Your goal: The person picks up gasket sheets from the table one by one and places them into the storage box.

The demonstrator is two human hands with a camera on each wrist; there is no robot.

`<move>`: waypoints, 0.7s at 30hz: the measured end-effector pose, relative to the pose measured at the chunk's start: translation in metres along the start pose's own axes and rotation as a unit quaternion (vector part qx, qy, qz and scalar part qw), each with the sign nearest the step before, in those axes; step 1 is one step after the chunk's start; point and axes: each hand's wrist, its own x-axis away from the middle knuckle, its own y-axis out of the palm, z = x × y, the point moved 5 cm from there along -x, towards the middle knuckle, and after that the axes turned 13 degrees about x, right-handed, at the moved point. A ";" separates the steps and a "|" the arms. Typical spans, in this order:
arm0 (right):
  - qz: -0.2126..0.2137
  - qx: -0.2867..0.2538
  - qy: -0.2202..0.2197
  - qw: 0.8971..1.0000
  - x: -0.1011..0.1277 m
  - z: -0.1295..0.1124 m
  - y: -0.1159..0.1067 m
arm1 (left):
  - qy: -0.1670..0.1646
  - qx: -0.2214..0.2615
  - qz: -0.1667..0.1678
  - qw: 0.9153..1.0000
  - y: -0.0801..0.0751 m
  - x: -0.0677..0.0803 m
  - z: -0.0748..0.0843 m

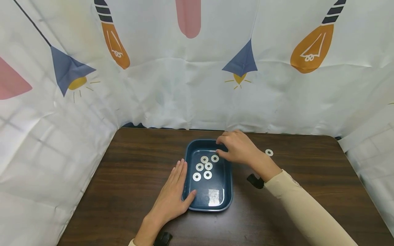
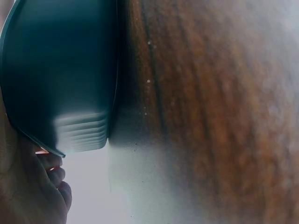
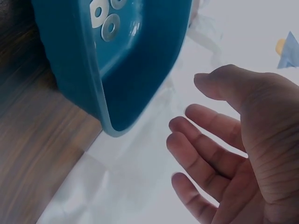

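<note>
Dark wood table, w/ a blue tray near its middle, closer to the far edge. Left hand lies flat against the tray's left wall, fingers straight, holding nothing. Right hand hovers over the tray's far right corner, fingers loosely bent, empty. Six washers inside; one washer on the table, right of the tray.

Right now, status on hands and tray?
Left hand flat against blue tray. Right hand open over far rim. Six washers inside, one washer outside.
</note>
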 end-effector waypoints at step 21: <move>0.030 -0.016 0.026 0.999 0.028 0.020 -0.011 | 0.015 -0.002 0.019 1.000 -0.001 0.002 0.002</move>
